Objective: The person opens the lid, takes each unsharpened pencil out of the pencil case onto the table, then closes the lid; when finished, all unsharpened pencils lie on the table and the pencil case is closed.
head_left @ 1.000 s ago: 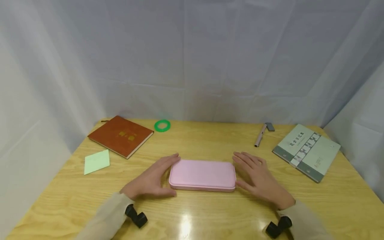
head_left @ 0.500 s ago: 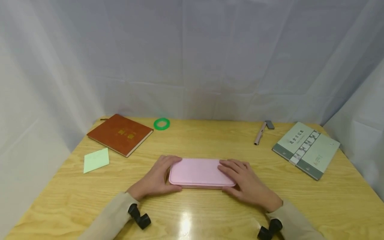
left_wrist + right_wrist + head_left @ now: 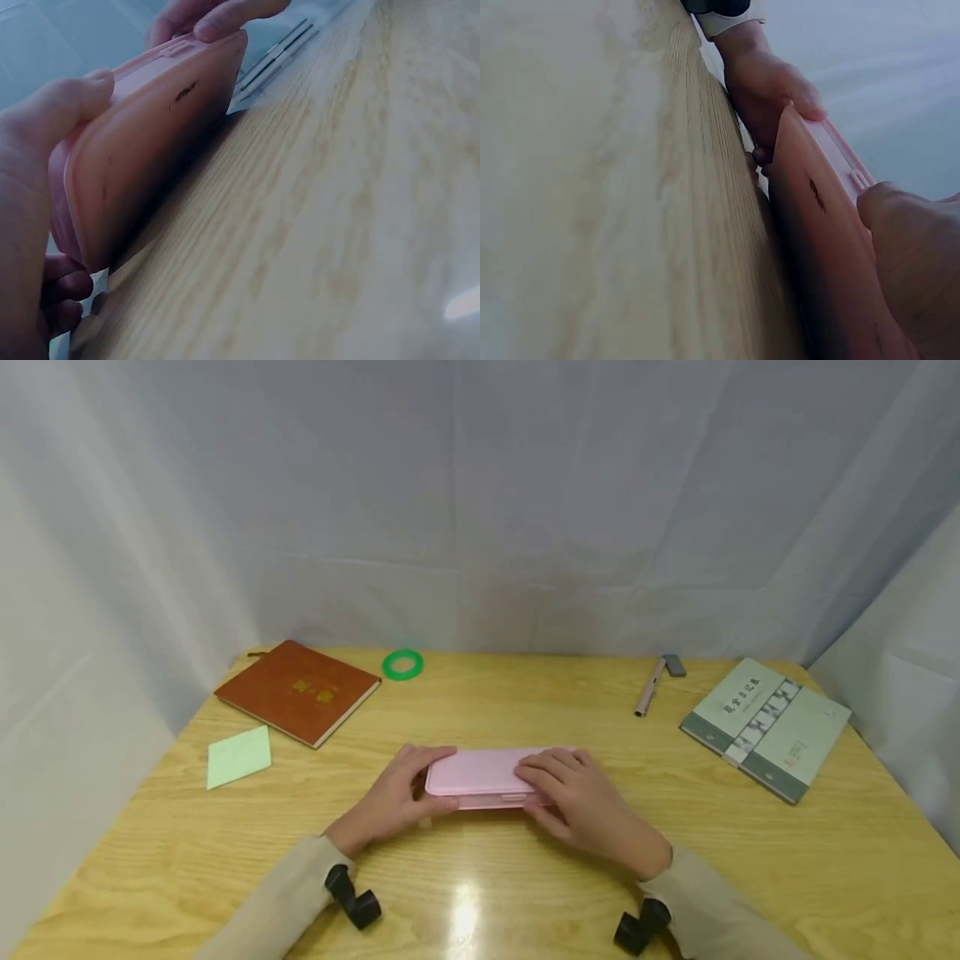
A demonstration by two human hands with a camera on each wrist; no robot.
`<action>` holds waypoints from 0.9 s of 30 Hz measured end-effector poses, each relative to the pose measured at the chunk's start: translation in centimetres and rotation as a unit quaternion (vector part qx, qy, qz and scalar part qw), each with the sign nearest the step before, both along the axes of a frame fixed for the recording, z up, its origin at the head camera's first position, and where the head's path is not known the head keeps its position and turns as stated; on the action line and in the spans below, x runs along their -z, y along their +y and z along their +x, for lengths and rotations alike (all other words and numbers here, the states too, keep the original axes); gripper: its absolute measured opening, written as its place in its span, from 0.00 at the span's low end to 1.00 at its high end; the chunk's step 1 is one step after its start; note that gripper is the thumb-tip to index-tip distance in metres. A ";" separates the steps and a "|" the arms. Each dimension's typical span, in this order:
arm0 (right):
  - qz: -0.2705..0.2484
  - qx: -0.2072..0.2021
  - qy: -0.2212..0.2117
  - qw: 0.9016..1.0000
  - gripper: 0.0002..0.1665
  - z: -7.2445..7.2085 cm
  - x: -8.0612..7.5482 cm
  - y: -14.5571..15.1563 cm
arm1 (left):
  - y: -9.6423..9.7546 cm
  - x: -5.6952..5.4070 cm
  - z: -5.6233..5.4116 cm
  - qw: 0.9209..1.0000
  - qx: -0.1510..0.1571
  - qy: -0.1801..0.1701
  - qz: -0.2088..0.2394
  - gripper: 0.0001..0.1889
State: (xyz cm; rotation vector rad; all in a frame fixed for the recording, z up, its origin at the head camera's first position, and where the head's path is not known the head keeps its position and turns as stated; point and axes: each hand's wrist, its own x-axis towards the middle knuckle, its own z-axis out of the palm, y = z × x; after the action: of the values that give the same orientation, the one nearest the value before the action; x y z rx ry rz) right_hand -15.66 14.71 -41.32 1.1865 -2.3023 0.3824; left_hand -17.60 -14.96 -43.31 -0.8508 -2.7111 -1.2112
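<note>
A pink pencil case (image 3: 480,771) is in the middle of the head view, its front edge tilted up from the wooden table. My left hand (image 3: 392,793) grips its left end, thumb at the front edge and fingers round the back corner. At the right, my right hand (image 3: 588,806) holds the case with fingers over the lid and thumb low on the front side, beside a small clasp (image 3: 514,797). Both wrist views show the scuffed underside of the pencil case (image 3: 161,142) facing the cameras. The right thumb (image 3: 911,232) presses near the clasp in the right wrist view.
A brown notebook (image 3: 296,693) and a pale green paper pad (image 3: 238,758) lie at left. Behind are a green ring (image 3: 402,676), a pinkish pen (image 3: 649,689) and a small grey block (image 3: 675,666). A pale green notebook (image 3: 768,727) lies right. White curtains (image 3: 495,510) surround the table.
My right hand has come in from beside the case onto its lid and front edge, sliding leftward. The left hand has closed on the left end, and the front of the case has tipped up.
</note>
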 end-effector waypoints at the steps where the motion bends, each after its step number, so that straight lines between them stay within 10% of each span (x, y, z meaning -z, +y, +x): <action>1: -0.001 -0.001 0.002 1.000 0.22 -0.1 -0.1 -0.3 | 0.0 -0.1 -0.1 1.000 0.004 -0.014 0.011 0.34; 7: -0.020 0.003 -0.015 1.000 0.18 -0.3 -0.9 -0.9 | 0.1 -0.5 -0.7 0.994 0.025 -0.082 0.074 0.30; 27: 0.023 0.015 0.057 0.998 0.30 -0.6 -0.9 -1.5 | 0.5 -0.1 -0.4 0.985 -0.017 -0.106 0.138 0.28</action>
State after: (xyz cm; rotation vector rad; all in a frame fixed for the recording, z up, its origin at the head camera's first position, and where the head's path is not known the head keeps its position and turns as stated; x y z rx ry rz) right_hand -16.30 13.21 -40.45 1.1642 -2.2374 0.2463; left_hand -17.96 -14.45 -43.23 -0.6712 -2.6052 -1.7085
